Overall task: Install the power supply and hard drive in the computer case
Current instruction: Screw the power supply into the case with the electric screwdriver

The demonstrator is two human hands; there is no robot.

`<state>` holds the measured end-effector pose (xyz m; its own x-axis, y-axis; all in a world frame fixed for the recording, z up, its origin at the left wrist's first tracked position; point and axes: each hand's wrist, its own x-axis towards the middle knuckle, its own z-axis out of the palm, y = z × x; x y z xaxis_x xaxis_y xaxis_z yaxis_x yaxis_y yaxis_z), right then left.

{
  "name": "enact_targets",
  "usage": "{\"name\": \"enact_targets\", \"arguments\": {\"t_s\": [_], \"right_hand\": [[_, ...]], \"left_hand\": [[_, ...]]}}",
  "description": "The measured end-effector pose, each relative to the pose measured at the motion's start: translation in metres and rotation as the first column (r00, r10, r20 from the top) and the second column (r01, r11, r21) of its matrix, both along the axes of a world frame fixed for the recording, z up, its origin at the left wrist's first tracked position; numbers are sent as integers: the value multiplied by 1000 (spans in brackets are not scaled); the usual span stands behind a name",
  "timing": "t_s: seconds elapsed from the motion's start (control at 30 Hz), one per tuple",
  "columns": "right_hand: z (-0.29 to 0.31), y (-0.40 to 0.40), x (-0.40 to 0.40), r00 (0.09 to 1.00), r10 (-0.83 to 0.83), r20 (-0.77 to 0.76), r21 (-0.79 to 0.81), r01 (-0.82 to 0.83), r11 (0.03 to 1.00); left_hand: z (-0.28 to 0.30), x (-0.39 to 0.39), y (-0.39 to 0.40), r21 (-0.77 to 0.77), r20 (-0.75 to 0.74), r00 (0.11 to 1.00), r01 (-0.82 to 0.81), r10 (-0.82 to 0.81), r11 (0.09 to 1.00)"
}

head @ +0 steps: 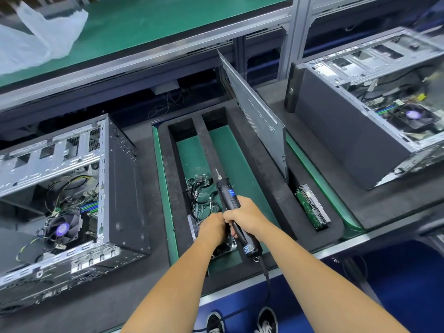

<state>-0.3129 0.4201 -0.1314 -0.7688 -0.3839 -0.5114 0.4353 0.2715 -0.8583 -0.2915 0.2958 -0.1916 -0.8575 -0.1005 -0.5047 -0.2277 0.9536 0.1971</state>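
My right hand (242,213) grips a black electric screwdriver (228,195), its bit pointing up and away over the green tray. My left hand (211,228) reaches down with curled fingers into a small clear container (228,247) at the near end of the tray's left slot; what it pinches is hidden. An open computer case (72,200) lies on its side at the left, showing its motherboard and fan. A hard drive (312,206) stands on edge in a foam slot at the right.
A bundle of black cables (200,191) lies in the tray's left slot. A grey side panel (257,111) leans upright between tray and second open case (374,111) at right. A plastic bag (40,37) sits on the upper shelf. The screwdriver cord hangs over the bench edge.
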Motion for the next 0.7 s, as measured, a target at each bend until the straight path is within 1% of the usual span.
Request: {"name": "enact_targets", "arguments": {"t_s": [0.07,0.2,0.3,0.37,0.53,0.7], "right_hand": [[0,0,0,1000,3,0,5,-3,1000],[1,0,0,1000,5,2,18,-5,1000],[2,0,0,1000,1,9,21,-1,1000],[3,0,-1,1000,1,7,9,-2,1000],[3,-1,0,1000,-2,5,16,2,1000],[3,-2,1,1000,-8,6,21,7,1000]], "left_hand": [[2,-2,-1,-14,25,1000,14,-14,1000],[5,-4,0,23,65,998,4,-5,1000],[7,-6,-4,36,24,999,-31,30,999],[7,-6,-7,20,-5,1000,-26,26,999],[9,-5,-8,-6,-57,995,-80,79,997],[15,-6,-4,16,-67,989,-132,133,991]]}}
